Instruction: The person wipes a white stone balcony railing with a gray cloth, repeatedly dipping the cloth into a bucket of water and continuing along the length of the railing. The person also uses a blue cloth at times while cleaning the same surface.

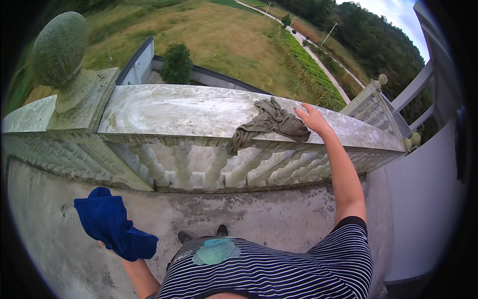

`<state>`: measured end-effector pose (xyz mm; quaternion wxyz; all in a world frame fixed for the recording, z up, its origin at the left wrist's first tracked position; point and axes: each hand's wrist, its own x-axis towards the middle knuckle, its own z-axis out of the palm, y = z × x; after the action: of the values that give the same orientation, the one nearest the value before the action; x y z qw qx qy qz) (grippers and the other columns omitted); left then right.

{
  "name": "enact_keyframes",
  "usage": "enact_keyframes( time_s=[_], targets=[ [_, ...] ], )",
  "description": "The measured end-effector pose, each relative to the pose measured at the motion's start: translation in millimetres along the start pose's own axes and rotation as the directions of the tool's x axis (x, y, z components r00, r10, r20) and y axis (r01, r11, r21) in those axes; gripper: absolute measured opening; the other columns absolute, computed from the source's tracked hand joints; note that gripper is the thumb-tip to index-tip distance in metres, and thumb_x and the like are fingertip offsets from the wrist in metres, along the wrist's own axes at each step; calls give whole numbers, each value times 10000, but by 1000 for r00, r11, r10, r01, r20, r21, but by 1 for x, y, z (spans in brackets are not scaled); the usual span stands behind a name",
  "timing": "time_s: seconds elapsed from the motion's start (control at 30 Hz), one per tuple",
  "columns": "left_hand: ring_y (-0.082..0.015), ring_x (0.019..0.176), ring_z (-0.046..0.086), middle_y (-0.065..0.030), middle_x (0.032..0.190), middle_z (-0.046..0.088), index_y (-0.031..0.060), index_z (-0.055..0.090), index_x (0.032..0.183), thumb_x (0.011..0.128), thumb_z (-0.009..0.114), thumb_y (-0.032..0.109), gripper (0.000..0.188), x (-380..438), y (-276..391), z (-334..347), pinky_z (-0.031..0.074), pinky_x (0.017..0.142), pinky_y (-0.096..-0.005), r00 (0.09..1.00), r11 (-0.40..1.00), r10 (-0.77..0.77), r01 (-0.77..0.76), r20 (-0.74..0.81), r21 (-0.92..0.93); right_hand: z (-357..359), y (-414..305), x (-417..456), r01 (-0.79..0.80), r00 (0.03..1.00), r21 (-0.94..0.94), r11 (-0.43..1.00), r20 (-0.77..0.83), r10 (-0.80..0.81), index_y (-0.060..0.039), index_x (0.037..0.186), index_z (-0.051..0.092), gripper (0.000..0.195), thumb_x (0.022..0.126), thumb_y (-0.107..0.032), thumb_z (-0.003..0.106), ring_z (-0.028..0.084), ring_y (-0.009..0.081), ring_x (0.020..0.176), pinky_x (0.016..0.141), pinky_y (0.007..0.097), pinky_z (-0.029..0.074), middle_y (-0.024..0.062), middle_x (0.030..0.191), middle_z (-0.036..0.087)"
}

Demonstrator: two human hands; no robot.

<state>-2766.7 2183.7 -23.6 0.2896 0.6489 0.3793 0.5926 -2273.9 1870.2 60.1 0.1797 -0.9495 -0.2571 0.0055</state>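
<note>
A dark blue cloth [112,220] is draped over my left hand [106,246] at the lower left, above the concrete floor; the cloth hides most of the fingers. My right hand [312,116] is just right of a crumpled grey-brown rag [274,121], over the top rail of a stone balustrade [179,112]. Its fingers are apart and hold nothing. The rag lies bunched on the rail, one end hanging over the near edge. Pale wet-looking streaks mark the rail's top to the left of the rag.
A stone post with an egg-shaped finial [61,48] rises at the left. Balusters [183,164] stand beneath the rail, and a white wall [418,209] borders the right side. Beyond the balustrade, lower down, are a walled yard, a tree [176,64] and a grassy field.
</note>
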Motion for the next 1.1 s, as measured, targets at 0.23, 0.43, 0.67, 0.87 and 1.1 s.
enact_keyframes(
  time_s=[0.23, 0.43, 0.67, 0.87, 1.1],
  targets=[
    [-201, 964, 584, -150, 1219, 547, 1, 430, 1297, 926, 488, 342, 507, -12, -13, -10, 504, 778, -311, 929, 954, 174, -76, 326, -290, 77, -96, -46, 60, 992, -233, 971, 125, -32, -177, 1439, 374, 866, 811, -773, 398, 298, 423, 1324, 1030, 595, 234, 274, 1433, 322],
    [-224, 1030, 594, -153, 1209, 577, 6, 469, 1293, 905, 498, 363, 529, -31, -50, -37, 502, 854, -337, 910, 472, -231, 413, 343, -779, 147, -216, -41, 581, 801, -190, 791, -37, -598, -195, 1315, 531, 570, 867, -547, 523, 385, 391, 1248, 976, 553, 280, 237, 1346, 448],
    [-225, 992, 587, -117, 1168, 586, 38, 494, 1256, 896, 511, 305, 448, -31, -93, -74, 483, 843, -344, 988, 982, -155, 156, 17, -103, 224, -428, 1, 711, 704, -20, 703, 33, -710, -168, 1249, 552, 457, 881, -432, 497, 408, 373, 1211, 930, 607, 293, 177, 1270, 495],
    [-189, 822, 571, -88, 991, 594, 36, 527, 1092, 858, 542, 240, 310, 4, -68, -48, 468, 709, -315, 954, 977, -188, 206, -232, 57, 235, -466, -2, 709, 705, -56, 703, 60, -707, -145, 1298, 519, 549, 825, -422, 520, 366, 381, 1268, 982, 647, 234, 189, 1347, 450],
    [-146, 623, 554, -54, 784, 602, 33, 565, 901, 815, 578, 164, 157, 20, -22, 4, 450, 553, -280, 914, 920, -375, 347, -154, -182, 186, -300, 65, 471, 872, -158, 868, -68, -485, -193, 1273, 554, 459, 851, -368, 517, 300, 337, 1345, 1022, 635, 216, 115, 1424, 417]
  ],
)
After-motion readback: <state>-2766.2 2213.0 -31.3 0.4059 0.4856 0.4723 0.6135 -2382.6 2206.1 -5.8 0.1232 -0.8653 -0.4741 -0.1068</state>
